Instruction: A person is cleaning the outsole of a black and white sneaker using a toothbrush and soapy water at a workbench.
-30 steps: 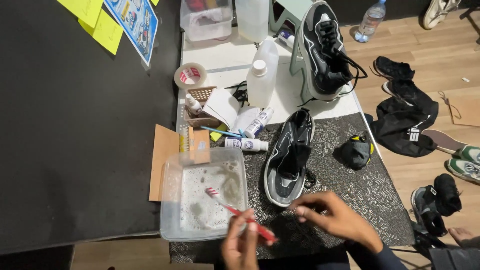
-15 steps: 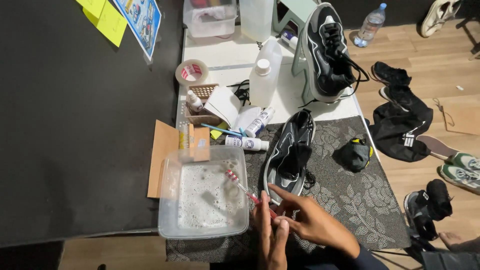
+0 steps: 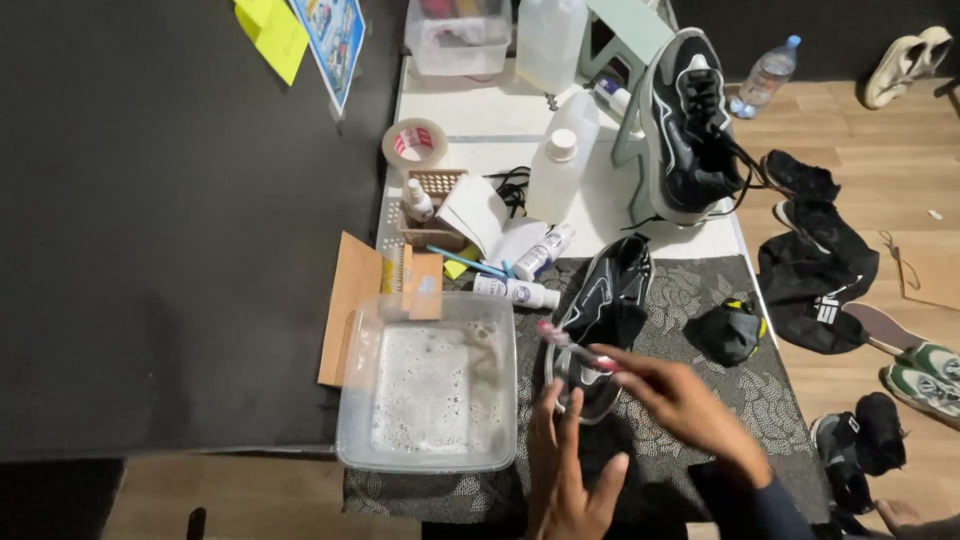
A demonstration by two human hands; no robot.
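On a patterned grey mat [image 3: 740, 400] over a white table [image 3: 480, 110], beside wooden flooring [image 3: 900, 230], the right hand [image 3: 690, 405] pinches a red toothbrush [image 3: 575, 350] over a black sneaker [image 3: 600, 310]. The left hand [image 3: 565, 470], fingers spread, steadies the sneaker's heel beside a sudsy plastic tub [image 3: 430, 385].

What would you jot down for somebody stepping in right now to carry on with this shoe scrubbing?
Right hand: grips a red-handled toothbrush, bristle end over the black sneaker.
Left hand: open, fingers spread at the sneaker's near end, steadying it.
Sneaker lies on the patterned mat, beside the clear tub of soapy water.
Done: the tub's water is foamy.
Left: how clean the sneaker is cannot be told from here. A second black sneaker sits on a stand on the white table.
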